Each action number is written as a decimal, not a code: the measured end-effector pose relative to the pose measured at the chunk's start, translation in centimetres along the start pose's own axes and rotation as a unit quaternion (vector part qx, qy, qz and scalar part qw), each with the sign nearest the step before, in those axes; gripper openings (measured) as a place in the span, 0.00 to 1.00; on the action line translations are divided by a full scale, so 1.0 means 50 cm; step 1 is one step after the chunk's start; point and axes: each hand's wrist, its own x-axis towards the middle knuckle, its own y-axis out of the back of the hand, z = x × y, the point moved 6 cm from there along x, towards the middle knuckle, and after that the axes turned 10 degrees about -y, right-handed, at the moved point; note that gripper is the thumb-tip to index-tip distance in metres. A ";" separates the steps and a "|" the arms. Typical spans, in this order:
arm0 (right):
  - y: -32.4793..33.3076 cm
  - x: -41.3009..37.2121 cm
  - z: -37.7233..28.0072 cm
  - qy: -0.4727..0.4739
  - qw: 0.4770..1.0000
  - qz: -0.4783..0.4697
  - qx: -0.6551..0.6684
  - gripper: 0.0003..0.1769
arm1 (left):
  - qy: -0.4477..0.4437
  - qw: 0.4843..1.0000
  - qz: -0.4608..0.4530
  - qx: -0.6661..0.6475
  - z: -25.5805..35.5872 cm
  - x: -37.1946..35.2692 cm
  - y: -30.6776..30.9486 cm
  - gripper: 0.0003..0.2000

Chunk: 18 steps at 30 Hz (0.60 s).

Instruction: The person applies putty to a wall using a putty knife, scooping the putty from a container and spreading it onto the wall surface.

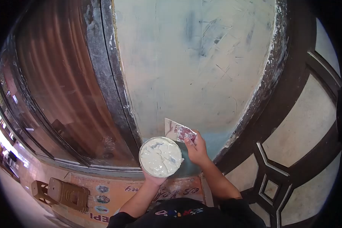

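My left hand [154, 178] holds up a round tub [141, 161] from below, its fingers mostly hidden under it. Off-white putty [160, 157] fills the tub, its surface uneven and smeared. In my right hand [196, 149] is a putty knife [179, 133] with a broad, flat blade coated in pale and reddish residue. The thumb presses on its near face. The blade is just above and to the right of the tub's rim. Behind both hands stands a wall panel [178, 83] with pale filler, dark smudges and scratches.
Dark frame posts [112, 76] border the panel, with a glass window and brown curtain [57, 68] at left. A dark wooden door with pale panels [292, 129] is at right. Brown plastic stools [66, 192] stand at lower left beside a printed orange banner [114, 190] on the floor.
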 end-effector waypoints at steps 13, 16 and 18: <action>0.031 -0.004 -0.039 0.045 0.960 -0.162 -0.225 0.15 | -0.035 0.989 -0.021 0.140 0.014 -0.011 -0.031 0.31; 0.068 0.016 -0.013 0.025 0.961 -0.128 -0.243 0.13 | -0.019 0.992 -0.015 0.126 0.016 -0.007 -0.030 0.32; 0.101 0.038 -0.003 -0.092 0.991 -0.065 -0.073 0.13 | -0.018 0.990 -0.030 0.136 0.011 -0.012 -0.032 0.32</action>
